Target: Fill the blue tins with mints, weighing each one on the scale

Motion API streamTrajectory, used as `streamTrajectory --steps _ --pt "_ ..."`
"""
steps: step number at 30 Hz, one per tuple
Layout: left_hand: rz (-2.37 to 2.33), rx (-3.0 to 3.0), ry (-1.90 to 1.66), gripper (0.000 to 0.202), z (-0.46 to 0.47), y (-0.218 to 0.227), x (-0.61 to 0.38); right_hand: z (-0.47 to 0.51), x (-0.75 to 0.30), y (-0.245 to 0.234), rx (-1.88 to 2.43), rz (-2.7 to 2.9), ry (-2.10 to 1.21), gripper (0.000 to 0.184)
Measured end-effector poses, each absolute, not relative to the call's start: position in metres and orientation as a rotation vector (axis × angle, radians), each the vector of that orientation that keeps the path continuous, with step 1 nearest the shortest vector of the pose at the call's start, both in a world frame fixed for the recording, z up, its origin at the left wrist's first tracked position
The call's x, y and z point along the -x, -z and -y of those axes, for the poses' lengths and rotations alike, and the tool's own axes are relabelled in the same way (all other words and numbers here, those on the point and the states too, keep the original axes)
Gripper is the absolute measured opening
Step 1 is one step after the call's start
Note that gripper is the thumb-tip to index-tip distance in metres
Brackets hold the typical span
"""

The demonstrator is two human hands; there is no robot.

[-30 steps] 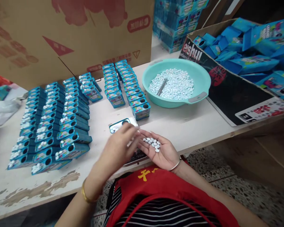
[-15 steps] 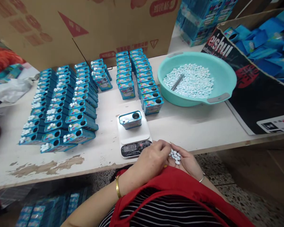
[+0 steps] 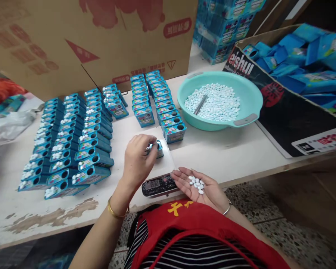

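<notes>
Blue rectangular tin [image 3: 158,148] on white digital scale [image 3: 168,162], left hand [image 3: 138,158] fingers pinching it. Right hand [image 3: 201,185] spread flat, palm up, small white tablets [image 3: 196,184] resting on it. Turquoise plastic basin [image 3: 253,99] behind.

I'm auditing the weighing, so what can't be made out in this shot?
Head view only:
Scale display: digits too small, blurred.
Tin on the scale: largely hidden by the left hand; grip or mere touch unclear.
Box of blue packs: cut off by right edge.
Metal tool in the basin: too small to identify.
</notes>
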State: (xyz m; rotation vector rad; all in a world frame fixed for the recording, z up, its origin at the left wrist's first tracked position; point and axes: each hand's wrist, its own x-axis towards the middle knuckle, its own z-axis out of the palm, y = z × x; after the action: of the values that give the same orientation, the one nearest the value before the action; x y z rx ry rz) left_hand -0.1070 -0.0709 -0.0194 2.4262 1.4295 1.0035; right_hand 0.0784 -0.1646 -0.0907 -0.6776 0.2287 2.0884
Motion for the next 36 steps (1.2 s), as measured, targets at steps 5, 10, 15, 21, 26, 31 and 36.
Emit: streamTrajectory --steps 5,10,15,21,26,31,36 --pt "-1.574 -2.472 -0.804 0.013 0.074 0.026 0.111 0.164 -0.082 0.093 0.676 -0.238 -2.070 0.031" --pt "-1.595 -2.464 -1.010 0.024 0.082 0.021 0.124 0.162 -0.083 0.095 0.669 -0.239 -2.068 0.030" --pt "-1.760 -2.364 -1.109 0.024 0.095 0.030 0.152 0.161 -0.091 0.099 0.694 -0.246 -1.985 0.031" --pt "-1.828 -2.352 -1.057 0.025 0.108 0.045 0.169 0.159 -0.095 0.102 0.751 -0.291 -1.894 0.031" --pt "-1.803 -2.403 -1.039 0.026 0.110 0.046 0.167 0.159 -0.092 0.103 0.760 -0.301 -1.898 0.029" --pt "-1.761 -2.503 -0.993 0.030 0.109 0.049 0.165 0.160 -0.094 0.108 0.772 -0.308 -1.872 0.028" --pt "-1.707 -2.667 -0.831 0.039 0.109 0.053 0.156 0.160 -0.093 0.109 0.766 -0.308 -1.877 0.029"
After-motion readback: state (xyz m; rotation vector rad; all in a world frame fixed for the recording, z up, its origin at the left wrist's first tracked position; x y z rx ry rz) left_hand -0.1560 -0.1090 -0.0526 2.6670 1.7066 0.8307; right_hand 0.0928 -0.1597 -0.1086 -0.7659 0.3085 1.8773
